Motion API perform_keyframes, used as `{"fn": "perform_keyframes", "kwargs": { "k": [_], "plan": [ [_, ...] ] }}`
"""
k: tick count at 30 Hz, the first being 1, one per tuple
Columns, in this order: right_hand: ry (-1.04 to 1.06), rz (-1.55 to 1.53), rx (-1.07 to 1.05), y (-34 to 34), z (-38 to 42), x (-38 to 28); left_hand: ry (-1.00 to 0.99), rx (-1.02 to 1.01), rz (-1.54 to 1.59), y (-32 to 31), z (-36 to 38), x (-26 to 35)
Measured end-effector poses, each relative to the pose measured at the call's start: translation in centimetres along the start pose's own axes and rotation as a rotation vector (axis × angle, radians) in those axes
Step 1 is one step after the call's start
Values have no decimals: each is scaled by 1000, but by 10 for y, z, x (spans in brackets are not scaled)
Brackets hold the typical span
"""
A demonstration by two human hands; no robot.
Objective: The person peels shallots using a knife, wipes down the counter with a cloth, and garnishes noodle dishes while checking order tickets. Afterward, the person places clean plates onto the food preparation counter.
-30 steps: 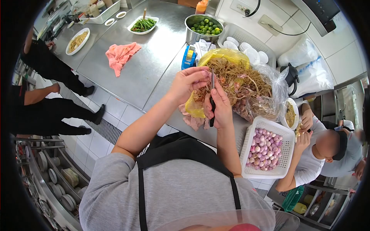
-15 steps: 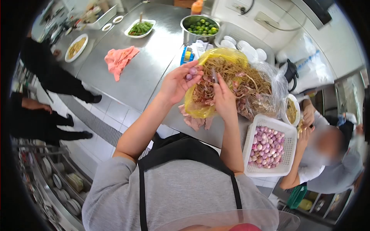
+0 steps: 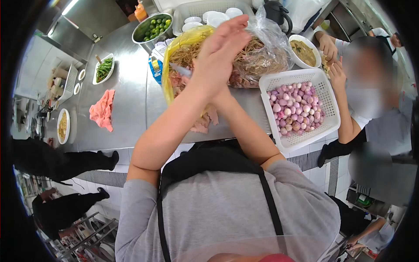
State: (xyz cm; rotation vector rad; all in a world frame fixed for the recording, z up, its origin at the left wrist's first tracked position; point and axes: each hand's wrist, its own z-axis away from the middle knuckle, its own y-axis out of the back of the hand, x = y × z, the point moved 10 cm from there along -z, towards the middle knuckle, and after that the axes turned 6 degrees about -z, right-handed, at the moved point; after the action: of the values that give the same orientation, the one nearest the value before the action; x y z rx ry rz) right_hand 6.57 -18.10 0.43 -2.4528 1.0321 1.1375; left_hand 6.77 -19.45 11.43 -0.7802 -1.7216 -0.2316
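Observation:
My left hand (image 3: 222, 52) is raised over the bag, crossing in front of my right wrist. Its fingers reach toward the upper right, and whatever they hold is hidden from me. Behind it, my right hand is mostly covered; a small knife (image 3: 180, 69) sticks out to the left from there, its handle out of sight. Below both hands lies a yellow plastic bag (image 3: 168, 54) with dry roots and skins (image 3: 183, 56) in it. To the right, a white perforated basket (image 3: 328, 114) holds many peeled shallots (image 3: 297, 107).
A clear plastic bag (image 3: 273, 48) of trimmings adjoins the yellow one. Behind stand a pot (image 3: 144, 43) of limes and a rack of white dishes (image 3: 216, 18). A pink cloth (image 3: 102, 110) lies at left. A co-worker's hands (image 3: 331, 56) are beyond the basket, near a bowl (image 3: 304, 51).
The view has swung to the right. My left hand, which held two shallots, has crossed over my right forearm toward the basket side. The shallots no longer show in it. The knife blade now points left.

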Motion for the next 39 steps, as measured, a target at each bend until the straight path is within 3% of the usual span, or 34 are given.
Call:
{"fn": "perform_keyframes", "kwargs": {
  "k": [1, 3, 4, 6, 10, 12, 13, 14, 15, 17, 18, 20, 21, 23, 24, 27, 29, 30, 32, 33, 35, 37, 39],
  "plan": [
    [-5, -10, -10, 9, -13, -3, -88, 36, -41, 10, 3, 13],
    [-114, 241, -673, -18, -32, 11, -140, 145, -15, 38, 14, 29],
    [-79, 88, -430, 0, -50, -8, -202, 145, -61, 52, 22, 42],
    [-168, 115, -527, -6, -58, -10, -349, 142, -36, 82, 37, 64],
    [-215, -37, -607, -27, -56, 5, -344, 343, -68, 152, 75, 65],
    [-193, -20, -660, -32, -58, 5, -267, 639, -184, 195, 102, 54],
    [-184, 5, -682, -34, -60, 1, -277, 664, -186, 207, 113, 51],
    [-471, -51, -782, -37, -51, 18, -224, 750, -212, 224, 128, 42],
    [-464, -54, -802, -40, -51, 21, -167, 834, -235, 240, 144, 33],
    [-139, -9, -557, -28, -75, 3, -136, 850, -275, 259, 164, 23],
    [-185, 146, -606, -24, -78, -13, -48, 884, -438, 268, 172, 18],
    [289, 301, -606, -38, -86, -20, 31, 939, -805, 302, 199, 10],
    [157, 363, -721, -46, -83, -4, 49, 911, -991, 324, 203, -4],
    [317, 622, -780, -57, -75, 13, 77, 864, -1349, 352, 207, -2],
    [340, 704, -795, -60, -71, 13, 78, 917, -1366, 378, 213, -3],
    [357, 752, -754, -59, -66, 6, 12, 908, -1639, 443, 213, 0],
    [309, 788, -707, -54, -68, 7, 199, 936, -1816, 485, 216, -2],
    [318, 780, -710, -52, -64, 2, 201, 948, -1817, 484, 220, 4],
    [322, 766, -589, -42, -68, -13, 623, 911, -1924, 494, 230, 1],
    [332, 772, -587, -40, -65, -18, 618, 917, -1914, 511, 238, -11],
    [326, 671, -524, -39, -64, -33, 456, 724, -2038, 540, 240, -50],
    [431, 562, -472, -53, -53, -59, 512, 758, -1873, 546, 255, -53],
    [434, 336, -459, -75, -36, -85, 486, 651, -1809, 533, 258, -54]
  ]
}}
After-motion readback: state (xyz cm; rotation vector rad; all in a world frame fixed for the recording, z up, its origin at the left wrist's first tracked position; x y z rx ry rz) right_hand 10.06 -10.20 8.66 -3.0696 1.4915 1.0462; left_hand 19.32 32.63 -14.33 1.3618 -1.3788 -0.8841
